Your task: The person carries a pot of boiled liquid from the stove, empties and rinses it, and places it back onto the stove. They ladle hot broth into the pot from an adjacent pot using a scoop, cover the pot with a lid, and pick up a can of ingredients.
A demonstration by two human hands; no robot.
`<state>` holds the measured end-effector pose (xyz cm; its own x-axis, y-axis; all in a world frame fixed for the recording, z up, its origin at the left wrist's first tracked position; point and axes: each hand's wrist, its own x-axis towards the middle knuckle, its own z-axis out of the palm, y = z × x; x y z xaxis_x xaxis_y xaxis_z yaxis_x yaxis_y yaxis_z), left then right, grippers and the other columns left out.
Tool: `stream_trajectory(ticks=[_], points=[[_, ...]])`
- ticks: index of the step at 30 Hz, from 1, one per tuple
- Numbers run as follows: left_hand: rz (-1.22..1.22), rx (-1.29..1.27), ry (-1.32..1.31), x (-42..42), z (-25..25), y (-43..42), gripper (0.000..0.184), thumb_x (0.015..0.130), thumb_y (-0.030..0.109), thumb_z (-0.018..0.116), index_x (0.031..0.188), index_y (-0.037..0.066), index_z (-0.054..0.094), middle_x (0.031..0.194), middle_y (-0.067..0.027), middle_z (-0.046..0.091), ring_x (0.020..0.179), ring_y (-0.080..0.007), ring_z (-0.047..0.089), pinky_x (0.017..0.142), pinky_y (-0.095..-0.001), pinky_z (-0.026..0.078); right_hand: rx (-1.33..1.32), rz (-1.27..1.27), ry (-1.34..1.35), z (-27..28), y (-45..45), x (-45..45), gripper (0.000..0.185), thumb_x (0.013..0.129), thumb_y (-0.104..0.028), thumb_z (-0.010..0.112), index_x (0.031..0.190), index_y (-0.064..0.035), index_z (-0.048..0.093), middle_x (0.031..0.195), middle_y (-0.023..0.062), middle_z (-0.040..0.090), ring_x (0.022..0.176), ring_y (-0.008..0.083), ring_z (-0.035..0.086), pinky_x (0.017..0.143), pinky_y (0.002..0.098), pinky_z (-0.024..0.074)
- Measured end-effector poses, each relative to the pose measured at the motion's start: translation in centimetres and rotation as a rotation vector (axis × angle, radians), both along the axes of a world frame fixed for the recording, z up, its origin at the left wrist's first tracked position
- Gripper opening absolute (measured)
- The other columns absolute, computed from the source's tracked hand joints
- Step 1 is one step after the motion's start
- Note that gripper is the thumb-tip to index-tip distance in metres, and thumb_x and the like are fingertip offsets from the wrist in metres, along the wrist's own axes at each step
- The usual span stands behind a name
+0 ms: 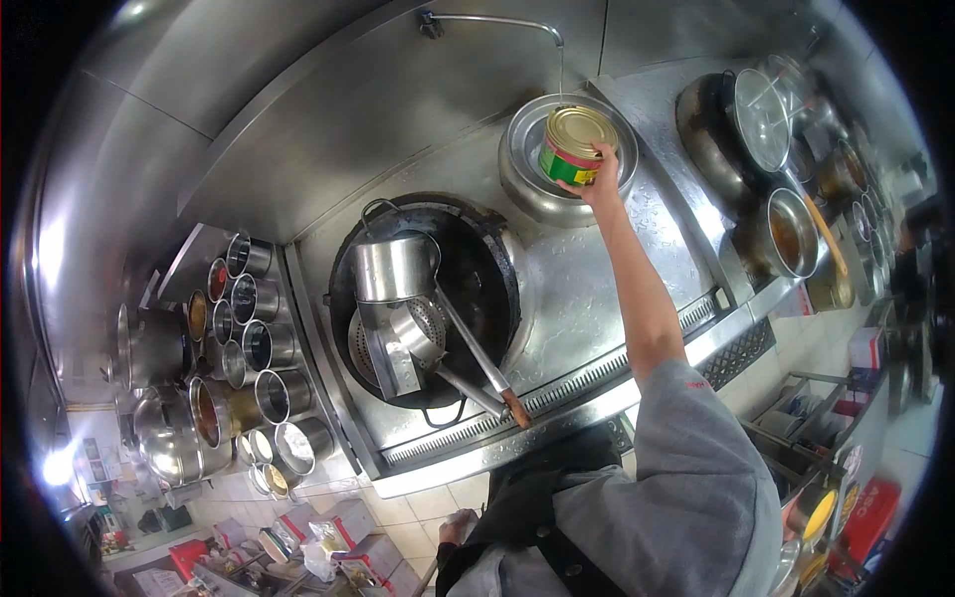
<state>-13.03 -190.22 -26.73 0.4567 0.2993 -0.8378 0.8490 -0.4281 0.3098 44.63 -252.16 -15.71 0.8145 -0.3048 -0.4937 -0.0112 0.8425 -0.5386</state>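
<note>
My right hand (595, 179) is closed round a large can (571, 145) with a gold lid and a green and red label. It holds the can over a round metal basin (514, 159), under the thin stream from a wall tap (517, 20). Low in the view, my left hand (459, 526) hangs beside the dark apron, small and partly hidden, so its fingers are hard to make out.
A black wok (487, 298) on the steel stove holds a metal pot (390, 269), a perforated ladle and other long-handled tools. Steel containers (261, 343) stand at the left. More pots, a strainer (764, 119) and a pan of brown liquid (791, 231) are at the right.
</note>
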Motion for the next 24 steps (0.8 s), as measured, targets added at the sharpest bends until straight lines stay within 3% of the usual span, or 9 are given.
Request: stream_trajectory(ticks=[3,6,9,12,18,21,24], points=[[-0.513,0.048,-0.153,-1.7,-2.6,1.7,0.035,0.090,0.039,0.058,0.106,0.010,0.069,0.103,-0.0130,0.069,0.098,-0.0237,0.065,0.084,-0.0352,0.051,0.011,0.001,0.002,0.0,0.0,-0.1,0.067,0.072,-0.038,0.063,0.131,-0.0158,0.040,0.134,0.0154,0.041,0.120,0.0368,0.043,0.093,0.0639,0.0375],[-0.780,0.061,-0.365,-2.9,-4.7,3.1,0.030,0.093,0.037,0.052,0.106,0.016,0.069,0.104,-0.0127,0.068,0.100,-0.0260,0.064,0.086,-0.0380,0.051,0.021,0.008,-0.005,0.1,0.1,0.0,0.067,0.072,-0.038,0.063,0.131,-0.0159,0.040,0.134,0.0152,0.041,0.120,0.0369,0.043,0.093,0.0637,0.0374],[-0.796,0.039,-0.378,-1.1,-2.5,1.5,0.030,0.092,0.034,0.055,0.105,0.011,0.069,0.101,-0.0118,0.069,0.098,-0.0240,0.065,0.084,-0.0348,0.051,0.022,0.003,-0.006,0.1,0.1,-0.1,0.067,0.072,-0.038,0.063,0.131,-0.0158,0.041,0.134,0.0151,0.042,0.120,0.0368,0.043,0.092,0.0634,0.0378],[0.032,-0.064,-0.014,0.6,-0.2,-0.7,0.032,0.088,0.032,0.062,0.103,0.004,0.068,0.098,-0.0102,0.069,0.092,-0.0198,0.065,0.080,-0.0309,0.050,0.021,0.001,-0.006,-0.1,0.0,-0.2,0.068,0.072,-0.038,0.063,0.131,-0.0158,0.041,0.134,0.0150,0.041,0.120,0.0367,0.043,0.092,0.0632,0.0378],[0.371,-0.106,0.077,1.9,1.0,-2.5,0.040,0.081,0.034,0.070,0.099,-0.002,0.067,0.095,-0.0092,0.068,0.087,-0.0171,0.064,0.079,-0.0287,0.049,0.013,-0.002,0.017,0.7,0.2,-0.5,0.067,0.071,-0.039,0.063,0.131,-0.0162,0.042,0.134,0.0152,0.042,0.120,0.0367,0.043,0.092,0.0624,0.0378],[0.413,-0.198,-0.038,0.9,-0.4,-2.3,0.041,0.080,0.032,0.072,0.100,-0.003,0.066,0.095,-0.0094,0.068,0.086,-0.0175,0.064,0.078,-0.0291,0.050,0.007,0.018,0.020,0.7,0.2,-0.6,0.068,0.072,-0.039,0.063,0.132,-0.0161,0.041,0.135,0.0152,0.041,0.121,0.0362,0.042,0.093,0.0614,0.0378],[-0.869,-0.017,-0.388,-0.8,-4.9,2.3,0.044,0.077,0.029,0.075,0.103,-0.005,0.065,0.096,-0.0101,0.068,0.086,-0.0173,0.064,0.077,-0.0296,0.050,-0.006,0.044,0.015,0.9,0.3,-0.8,0.071,0.073,-0.041,0.062,0.135,-0.0159,0.038,0.137,0.0147,0.039,0.123,0.0346,0.040,0.095,0.0600,0.0377]])
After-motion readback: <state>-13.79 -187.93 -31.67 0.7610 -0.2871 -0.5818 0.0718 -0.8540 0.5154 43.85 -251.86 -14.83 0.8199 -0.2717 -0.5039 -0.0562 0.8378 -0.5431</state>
